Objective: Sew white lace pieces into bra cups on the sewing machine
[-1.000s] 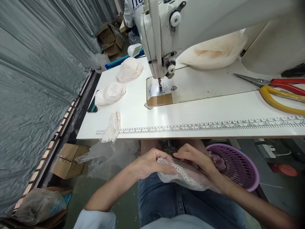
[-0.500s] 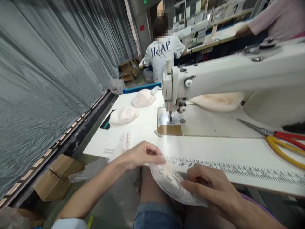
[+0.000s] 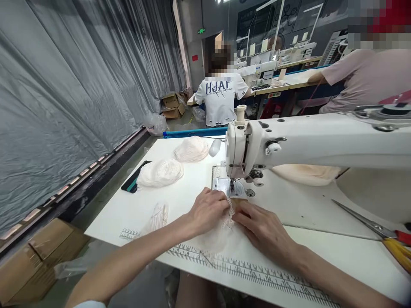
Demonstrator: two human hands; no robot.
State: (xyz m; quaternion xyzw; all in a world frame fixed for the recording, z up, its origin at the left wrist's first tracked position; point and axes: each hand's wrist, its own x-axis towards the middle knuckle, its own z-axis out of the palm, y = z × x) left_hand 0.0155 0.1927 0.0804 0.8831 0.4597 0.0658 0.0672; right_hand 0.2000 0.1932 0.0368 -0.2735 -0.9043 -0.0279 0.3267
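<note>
My left hand [image 3: 208, 209] and my right hand [image 3: 260, 226] rest on the white sewing table [image 3: 180, 201], both closed on a piece of white lace fabric [image 3: 218, 233] just in front of the needle of the white sewing machine [image 3: 289, 147]. The fingers of both hands pinch the lace edge close to the presser foot [image 3: 231, 186]. The fabric lies flat on the table between my hands, over the printed ruler [image 3: 244, 271] along the front edge.
Two stacks of pale lace pieces [image 3: 160, 173] [image 3: 192, 149] lie at the left back of the table, a small lace piece [image 3: 156, 216] near the front. Red and yellow scissors [image 3: 385, 233] lie at right. Cardboard boxes [image 3: 35, 256] stand on the floor left. Other people sit at machines behind.
Both hands have lifted the lace fabric from my lap onto the table and carried it forward to the machine's needle. The view has tilted up.
</note>
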